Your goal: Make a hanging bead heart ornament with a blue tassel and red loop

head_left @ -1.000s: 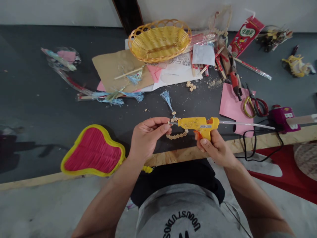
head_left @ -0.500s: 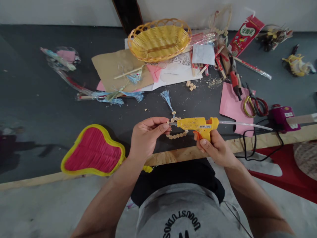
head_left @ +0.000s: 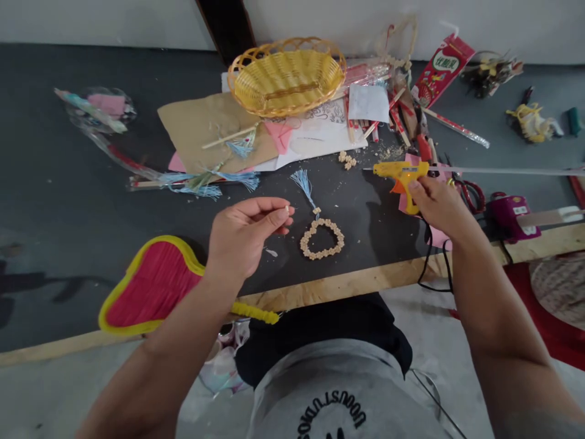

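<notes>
Between the thumb and forefinger of my left hand [head_left: 249, 235] is a small pale wooden piece [head_left: 287, 208], too small to make out fully. My right hand [head_left: 439, 198] is wrapped round the handle of a yellow hot glue gun [head_left: 397, 172], held above the pink paper with its nozzle pointing left. A clear glue stick [head_left: 503, 171] runs out of its back. On the grey table between my hands lies a ring of small wooden pieces [head_left: 322, 239]. A light blue tassel [head_left: 303, 186] is attached at its top.
A heart-shaped magenta fan with yellow edging [head_left: 153, 283] lies at the left. Behind are a yellow wicker basket [head_left: 287, 79], papers [head_left: 196, 122] and red-wrapped chopsticks [head_left: 397, 122]. Scissors [head_left: 473, 195] and a purple box [head_left: 507, 216] stand to the right, near the gun's black cord [head_left: 425, 268].
My right hand has carried the glue gun right and away from me, off the piece in my left hand. My left hand has shifted left, and the wooden ring now shows fully.
</notes>
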`<state>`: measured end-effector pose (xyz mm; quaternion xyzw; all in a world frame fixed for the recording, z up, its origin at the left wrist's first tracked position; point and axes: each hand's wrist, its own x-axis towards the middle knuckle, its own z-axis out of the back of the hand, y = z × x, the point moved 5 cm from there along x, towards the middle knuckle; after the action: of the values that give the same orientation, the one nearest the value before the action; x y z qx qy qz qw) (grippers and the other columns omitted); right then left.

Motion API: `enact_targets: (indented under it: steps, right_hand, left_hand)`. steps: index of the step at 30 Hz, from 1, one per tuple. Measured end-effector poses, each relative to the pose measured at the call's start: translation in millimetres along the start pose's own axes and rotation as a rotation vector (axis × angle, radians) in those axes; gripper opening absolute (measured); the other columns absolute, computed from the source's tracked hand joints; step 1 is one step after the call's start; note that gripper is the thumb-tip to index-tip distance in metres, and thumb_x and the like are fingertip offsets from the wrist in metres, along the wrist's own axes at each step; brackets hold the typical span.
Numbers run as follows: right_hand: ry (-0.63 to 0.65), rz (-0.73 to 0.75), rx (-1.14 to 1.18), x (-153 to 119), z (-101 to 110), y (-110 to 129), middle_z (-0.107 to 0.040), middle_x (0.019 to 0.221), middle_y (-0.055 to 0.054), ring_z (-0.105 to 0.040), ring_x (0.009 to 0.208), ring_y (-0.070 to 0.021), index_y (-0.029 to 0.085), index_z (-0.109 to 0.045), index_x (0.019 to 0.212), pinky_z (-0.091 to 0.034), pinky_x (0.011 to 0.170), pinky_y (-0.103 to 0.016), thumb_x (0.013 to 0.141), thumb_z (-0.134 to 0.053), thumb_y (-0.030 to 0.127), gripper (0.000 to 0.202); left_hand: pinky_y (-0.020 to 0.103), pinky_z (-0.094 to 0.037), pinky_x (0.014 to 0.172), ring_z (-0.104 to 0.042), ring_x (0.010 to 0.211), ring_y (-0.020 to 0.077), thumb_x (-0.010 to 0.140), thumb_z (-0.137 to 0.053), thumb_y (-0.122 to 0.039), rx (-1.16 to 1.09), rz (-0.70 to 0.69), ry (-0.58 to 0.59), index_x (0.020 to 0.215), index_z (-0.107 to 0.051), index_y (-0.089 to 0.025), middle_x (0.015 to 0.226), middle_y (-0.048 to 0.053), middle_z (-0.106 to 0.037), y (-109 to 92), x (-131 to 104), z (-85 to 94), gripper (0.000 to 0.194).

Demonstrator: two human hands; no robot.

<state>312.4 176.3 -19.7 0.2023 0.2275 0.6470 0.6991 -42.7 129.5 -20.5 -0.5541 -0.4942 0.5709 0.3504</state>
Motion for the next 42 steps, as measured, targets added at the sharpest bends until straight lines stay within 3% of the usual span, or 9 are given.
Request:
enact_targets:
  steps: [2, 4, 7, 10, 15, 20, 27, 33, 42]
  right_hand:
    - [-0.151, 0.050, -0.260, -4, 13, 19, -0.064, 0.075, -0.007, -0.062, 0.077, -0.0241, 0.019, -0.061, 0.083, -0.047, 0.069, -0.036, 0.092, -0.059, 0.045, 0.028]
    - [-0.203, 0.158, -0.287, -13, 10, 49, -0.067, 0.085, -0.009, -0.062, 0.082, -0.0239, 0.019, -0.063, 0.089, -0.045, 0.074, -0.036, 0.093, -0.058, 0.038, 0.020]
    - [0.043, 0.397, -0.134, -22, -27, 100, -0.069, 0.092, -0.008, -0.062, 0.086, -0.0216, 0.020, -0.065, 0.092, -0.044, 0.075, -0.033, 0.094, -0.056, 0.027, 0.011]
    - [0.214, 0.441, -0.107, -13, -67, 133, -0.069, 0.101, -0.010, -0.062, 0.086, -0.0200, 0.018, -0.067, 0.099, -0.044, 0.076, -0.031, 0.096, -0.051, 0.020, 0.016]
    - [0.401, 0.269, -0.395, 14, -106, 155, -0.071, 0.084, -0.008, -0.064, 0.079, -0.0229, 0.018, -0.070, 0.084, -0.041, 0.070, -0.032, 0.094, -0.055, 0.053, 0.039]
    - [0.433, 0.264, -0.444, 18, -113, 161, -0.071, 0.083, -0.006, -0.063, 0.077, -0.0202, 0.019, -0.072, 0.083, -0.038, 0.066, -0.029, 0.088, -0.062, 0.041, 0.025]
    - [0.455, 0.212, 0.208, -1, -99, 140, -0.061, 0.067, 0.002, -0.050, 0.060, -0.0098, 0.017, -0.069, 0.085, -0.036, 0.058, -0.023, 0.092, -0.060, 0.040, 0.026]
    - [0.425, 0.178, 0.535, -13, -105, 125, -0.066, 0.082, -0.002, -0.060, 0.074, -0.0132, 0.017, -0.070, 0.092, -0.047, 0.066, -0.025, 0.093, -0.061, 0.042, 0.026]
    - [0.367, 0.254, 0.554, -20, -101, 129, -0.068, 0.083, -0.002, -0.059, 0.073, -0.0130, 0.019, -0.073, 0.098, -0.047, 0.067, -0.026, 0.094, -0.061, 0.039, 0.024]
  left_hand:
    - [0.023, -0.056, 0.057, -0.069, 0.066, 0.0141, 0.064, -0.087, -0.032, 0.036, 0.002, 0.022, 0.082, -0.077, -0.015, 0.079, 0.006, -0.076, -1, 7, -0.8, 0.027]
    - [0.023, -0.056, 0.057, -0.069, 0.068, 0.0151, 0.065, -0.086, -0.033, 0.053, -0.001, 0.033, 0.083, -0.076, -0.015, 0.081, 0.007, -0.076, -1, 15, -1.7, 0.028]
    - [0.023, -0.056, 0.058, -0.070, 0.071, 0.0159, 0.065, -0.086, -0.034, 0.039, -0.004, 0.044, 0.084, -0.076, -0.015, 0.084, 0.007, -0.077, 2, 25, -2.9, 0.029]
    - [0.023, -0.057, 0.058, -0.070, 0.072, 0.0157, 0.067, -0.085, -0.034, 0.007, 0.006, 0.057, 0.086, -0.076, -0.015, 0.085, 0.007, -0.076, 8, 30, -2.3, 0.029]
    - [0.024, -0.059, 0.063, -0.070, 0.075, 0.0156, 0.070, -0.083, -0.037, 0.032, 0.045, 0.062, 0.090, -0.075, -0.015, 0.088, 0.006, -0.077, 15, 29, 3.7, 0.031]
    - [0.024, -0.059, 0.063, -0.070, 0.074, 0.0144, 0.071, -0.082, -0.036, -0.024, 0.047, 0.090, 0.089, -0.075, -0.016, 0.086, 0.005, -0.076, 13, 28, 4.3, 0.029]
    - [0.025, -0.059, 0.063, -0.069, 0.073, 0.0149, 0.070, -0.084, -0.038, -0.035, 0.055, 0.142, 0.088, -0.077, -0.016, 0.084, 0.005, -0.076, 9, 24, 0.9, 0.030]
    - [0.025, -0.058, 0.067, -0.068, 0.073, 0.0139, 0.069, -0.085, -0.037, 0.023, 0.089, 0.187, 0.089, -0.078, -0.017, 0.084, 0.005, -0.076, 16, 24, -3.1, 0.029]
    - [0.026, -0.058, 0.074, -0.069, 0.073, 0.0133, 0.066, -0.086, -0.040, 0.010, 0.164, 0.244, 0.087, -0.077, -0.016, 0.082, 0.004, -0.076, 28, 25, -11.4, 0.032]
